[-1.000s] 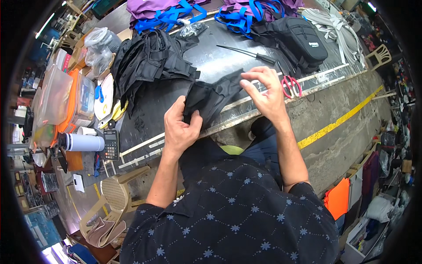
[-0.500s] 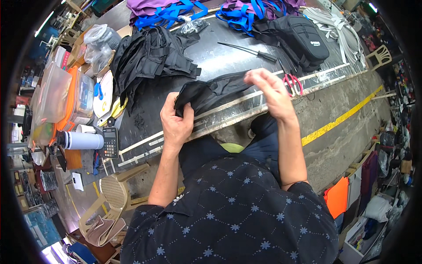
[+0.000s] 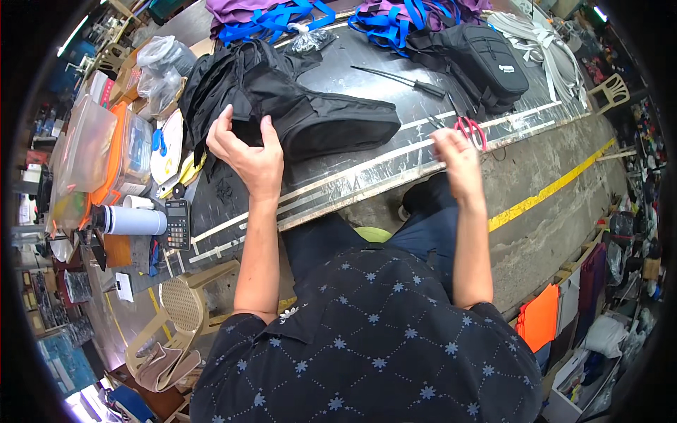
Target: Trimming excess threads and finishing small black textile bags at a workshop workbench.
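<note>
The black piece [image 3: 345,125] lies on the table [image 3: 367,158], long axis left to right. Nearer is the left hand [image 3: 248,163], thumb and fingers spread, at the piece's left end; right of the piece are the scissors [image 3: 477,130] and the blurred right hand [image 3: 460,161], its grip unclear.

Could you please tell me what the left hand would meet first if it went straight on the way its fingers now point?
The left hand would most likely meet the heap of black fabric just ahead of it, though this single view leaves any gap unclear.
</note>
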### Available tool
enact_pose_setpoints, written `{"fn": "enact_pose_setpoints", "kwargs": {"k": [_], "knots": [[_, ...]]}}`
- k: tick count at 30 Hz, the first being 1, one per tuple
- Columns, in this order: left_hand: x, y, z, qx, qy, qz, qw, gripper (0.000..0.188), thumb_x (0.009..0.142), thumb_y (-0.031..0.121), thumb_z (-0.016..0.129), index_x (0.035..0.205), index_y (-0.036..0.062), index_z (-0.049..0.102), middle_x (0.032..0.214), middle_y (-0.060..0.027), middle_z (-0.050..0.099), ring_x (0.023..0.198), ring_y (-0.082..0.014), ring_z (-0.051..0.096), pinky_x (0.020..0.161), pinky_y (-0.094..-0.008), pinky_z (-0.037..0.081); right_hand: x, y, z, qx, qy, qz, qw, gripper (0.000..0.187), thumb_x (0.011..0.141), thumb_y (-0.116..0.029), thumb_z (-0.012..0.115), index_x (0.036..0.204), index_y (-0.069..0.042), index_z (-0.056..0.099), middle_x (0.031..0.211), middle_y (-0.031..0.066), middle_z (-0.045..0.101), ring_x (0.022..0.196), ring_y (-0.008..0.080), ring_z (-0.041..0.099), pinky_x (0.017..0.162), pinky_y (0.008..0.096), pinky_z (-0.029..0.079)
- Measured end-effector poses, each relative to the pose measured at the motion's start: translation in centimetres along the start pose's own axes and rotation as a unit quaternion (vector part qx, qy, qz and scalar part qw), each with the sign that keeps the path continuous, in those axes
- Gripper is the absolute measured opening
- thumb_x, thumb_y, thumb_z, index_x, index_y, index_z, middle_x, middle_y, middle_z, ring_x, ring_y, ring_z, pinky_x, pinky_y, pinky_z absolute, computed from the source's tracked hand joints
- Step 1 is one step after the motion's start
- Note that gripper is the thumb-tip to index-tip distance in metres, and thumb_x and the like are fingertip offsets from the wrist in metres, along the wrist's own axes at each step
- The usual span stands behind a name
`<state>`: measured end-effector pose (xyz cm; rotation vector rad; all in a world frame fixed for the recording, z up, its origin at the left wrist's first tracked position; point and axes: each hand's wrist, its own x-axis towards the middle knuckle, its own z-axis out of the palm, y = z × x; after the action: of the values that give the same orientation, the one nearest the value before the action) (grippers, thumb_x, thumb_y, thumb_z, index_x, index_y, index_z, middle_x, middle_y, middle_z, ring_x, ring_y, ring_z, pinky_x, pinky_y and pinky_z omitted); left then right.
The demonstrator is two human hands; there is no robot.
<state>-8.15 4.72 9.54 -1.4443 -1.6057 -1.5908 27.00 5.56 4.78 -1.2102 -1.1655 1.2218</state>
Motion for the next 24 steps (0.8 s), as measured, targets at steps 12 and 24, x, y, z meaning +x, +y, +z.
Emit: {"fn": "enact_pose_setpoints", "kwargs": {"k": [12,24], "knots": [[-0.6,3.9,-2.3,-0.215,-0.358,0.127,0.9,0.031,0.084,0.008,0.076,0.115,0.0075,0.075,0.113,-0.0064,0.074,0.114,-0.0288,0.061,0.102,-0.043,0.042,-1.8,-0.6,10.1,0.004,-0.253,-0.08,0.964,0.017,0.102,-0.016,0.069,0.106,0.0,0.072,0.121,0.0071,0.066,0.104,0.0109,0.06,0.092,0.0279,0.048],[-1.1,-4.1,-6.7,-0.169,-0.113,-0.057,0.977,0.011,0.098,0.002,0.054,0.088,0.0003,0.06,0.097,-0.0129,0.064,0.096,-0.0279,0.062,0.091,-0.0373,0.049,-1.6,-0.2,11.0,0.019,-0.187,-0.012,0.982,0.038,0.108,-0.033,0.059,0.101,-0.002,0.078,0.096,0.0032,0.076,0.091,0.0101,0.064,0.088,0.0286,0.05]]}}
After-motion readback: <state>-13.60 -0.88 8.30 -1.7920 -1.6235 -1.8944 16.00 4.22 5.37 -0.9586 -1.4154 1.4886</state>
